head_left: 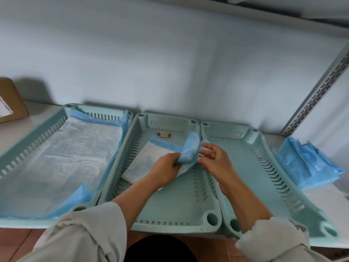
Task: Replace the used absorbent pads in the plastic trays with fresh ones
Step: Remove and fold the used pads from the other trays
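in the middle tray point(143, 201) of three pale green plastic trays set side by side on a white shelf point(22, 129), a folded pad point(143, 163) lies partly opened, its white face up and its blue edge turned toward the back wall. the left hand point(166, 171) grips the pad's near right corner, fingers curled round a bunched fold of blue backing. the right hand point(215, 161) sits just beside that fold, fingers spread and relaxed, their tips touching or nearly touching the blue layer; whether it has actually pinched anything cannot be told.

the left tray point(37, 133) already holds a pad point(71, 159) spread flat across its floor, blue edges riding up the walls. the right tray point(264, 167) has no pad in it. a stack of blue folded pads point(306, 163) rests on the shelf to the right of the trays, and a cardboard box point(11, 103) stands at the far left.

the step in hand looks like unfolding a fresh pad into the middle tray, so the job seems roughly a third to half done. the next move probably calls for the right hand to take the loose blue layer and draw it toward the tray's right wall while the left anchors or pulls the opposite way, then for both to smooth the sheet down to the near end and tuck the edges. a small tag or label point(164, 135) on the tray floor near the back would end up covered.
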`<state>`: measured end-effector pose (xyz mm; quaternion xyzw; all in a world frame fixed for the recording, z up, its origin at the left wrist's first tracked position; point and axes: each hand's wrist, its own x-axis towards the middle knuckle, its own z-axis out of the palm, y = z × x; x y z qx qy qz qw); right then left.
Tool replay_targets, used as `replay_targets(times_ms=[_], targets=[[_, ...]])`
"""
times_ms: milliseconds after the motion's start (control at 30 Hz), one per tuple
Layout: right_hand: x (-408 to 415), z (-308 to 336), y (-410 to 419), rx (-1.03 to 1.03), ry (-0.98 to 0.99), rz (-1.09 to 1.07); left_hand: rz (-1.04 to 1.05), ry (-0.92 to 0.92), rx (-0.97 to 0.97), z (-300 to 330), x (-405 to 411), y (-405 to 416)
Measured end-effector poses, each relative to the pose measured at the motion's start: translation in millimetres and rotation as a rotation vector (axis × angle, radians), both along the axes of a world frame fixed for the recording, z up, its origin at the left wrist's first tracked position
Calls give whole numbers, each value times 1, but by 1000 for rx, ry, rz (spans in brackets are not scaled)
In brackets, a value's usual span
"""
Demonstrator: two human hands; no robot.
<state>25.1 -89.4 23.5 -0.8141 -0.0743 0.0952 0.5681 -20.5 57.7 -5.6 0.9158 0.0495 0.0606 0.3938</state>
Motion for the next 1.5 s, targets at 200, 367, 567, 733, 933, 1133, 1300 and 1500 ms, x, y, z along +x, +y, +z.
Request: replay_targets(times_ms=[200, 367, 567, 733, 933, 1133, 1300, 1500], targets=[[-5, -1, -2, 75, 341, 13, 22, 22, -472, 17, -8, 7], [0, -2, 11, 594, 633, -121, -13, 177, -690, 31, -12, 14], [-8, -1, 24, 465, 644, -57, 94, 228, -652, 33, -15, 19], [-11, -2, 23, 477, 585, -28, 101, 296, -749, 33, -17, 19], [-15, 7, 17, -20, 211, -33, 119, 245, -370, 34, -18, 13], [-20, 16, 13, -162, 37, 19, 29, 127, -428, 46, -17, -4], [-17, 14, 5, -48, 190, 65, -136, 222, -698, 45, -19, -6], [-15, -7, 3, -152, 329, 80, 20, 306, -862, 25, -21, -17]])
